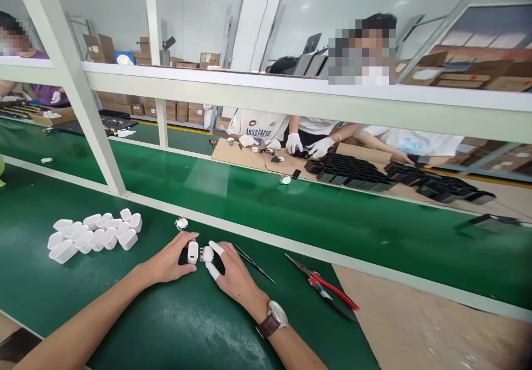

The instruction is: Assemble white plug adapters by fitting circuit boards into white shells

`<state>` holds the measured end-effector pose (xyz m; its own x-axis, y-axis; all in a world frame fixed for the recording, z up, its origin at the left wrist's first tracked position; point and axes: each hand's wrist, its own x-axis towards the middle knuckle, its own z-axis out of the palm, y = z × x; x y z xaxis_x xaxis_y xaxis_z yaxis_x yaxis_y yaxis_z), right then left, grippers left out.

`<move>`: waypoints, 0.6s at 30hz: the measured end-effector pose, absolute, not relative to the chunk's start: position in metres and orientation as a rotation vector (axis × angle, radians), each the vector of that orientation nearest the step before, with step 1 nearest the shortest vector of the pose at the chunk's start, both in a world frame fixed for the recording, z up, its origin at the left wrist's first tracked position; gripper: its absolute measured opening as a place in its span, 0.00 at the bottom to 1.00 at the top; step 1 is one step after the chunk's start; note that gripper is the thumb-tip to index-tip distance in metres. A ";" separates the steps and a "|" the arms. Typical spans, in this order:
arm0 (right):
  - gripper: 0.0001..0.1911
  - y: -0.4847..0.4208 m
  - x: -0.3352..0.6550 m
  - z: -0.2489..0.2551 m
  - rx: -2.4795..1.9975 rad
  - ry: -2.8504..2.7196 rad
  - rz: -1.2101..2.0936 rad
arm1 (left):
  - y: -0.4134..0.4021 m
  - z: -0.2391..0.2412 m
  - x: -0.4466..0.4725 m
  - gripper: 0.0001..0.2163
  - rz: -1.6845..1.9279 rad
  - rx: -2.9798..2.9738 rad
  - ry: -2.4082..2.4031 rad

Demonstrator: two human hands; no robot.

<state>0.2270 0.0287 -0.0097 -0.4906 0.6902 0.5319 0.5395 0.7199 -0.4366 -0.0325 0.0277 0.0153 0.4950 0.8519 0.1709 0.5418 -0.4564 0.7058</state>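
My left hand (170,262) rests on the green mat and pinches a small white charger shell (193,251) upright between thumb and fingers. Facing it, my right hand (233,273), with white finger cots on two fingertips and a wristwatch on the wrist, pinches a small white round part (206,254) right next to the shell. The two parts nearly touch. A heap of several empty white shells (93,236) lies to the left of my left hand. One small loose part (181,223) lies just beyond my hands.
Tweezers (253,263) and red-handled pliers (324,287) lie right of my hands, beside a cardboard sheet (415,325). A green conveyor belt (332,215) runs behind a white frame post (83,98). Across it, gloved co-workers' hands (307,145) work over black trays (353,170).
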 end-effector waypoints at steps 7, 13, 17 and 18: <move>0.21 0.030 0.225 0.007 -0.987 -2.192 0.286 | 0.016 0.002 -0.033 0.37 0.830 2.113 1.168; 0.23 0.029 0.227 0.024 -0.902 -2.086 0.340 | 0.017 0.008 -0.033 0.42 0.775 2.147 1.309; 0.25 0.027 0.229 0.027 -0.872 -2.087 0.387 | 0.018 0.022 -0.038 0.45 0.664 2.042 1.136; 0.25 0.026 0.229 0.028 -0.871 -2.074 0.391 | 0.018 0.025 -0.038 0.43 0.638 2.019 1.072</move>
<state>0.2290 0.0263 0.0281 -0.4129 0.7027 0.5795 0.4435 0.7108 -0.5459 -0.0383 0.0177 0.0253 0.5247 0.8476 0.0792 0.4739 -0.3681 0.7999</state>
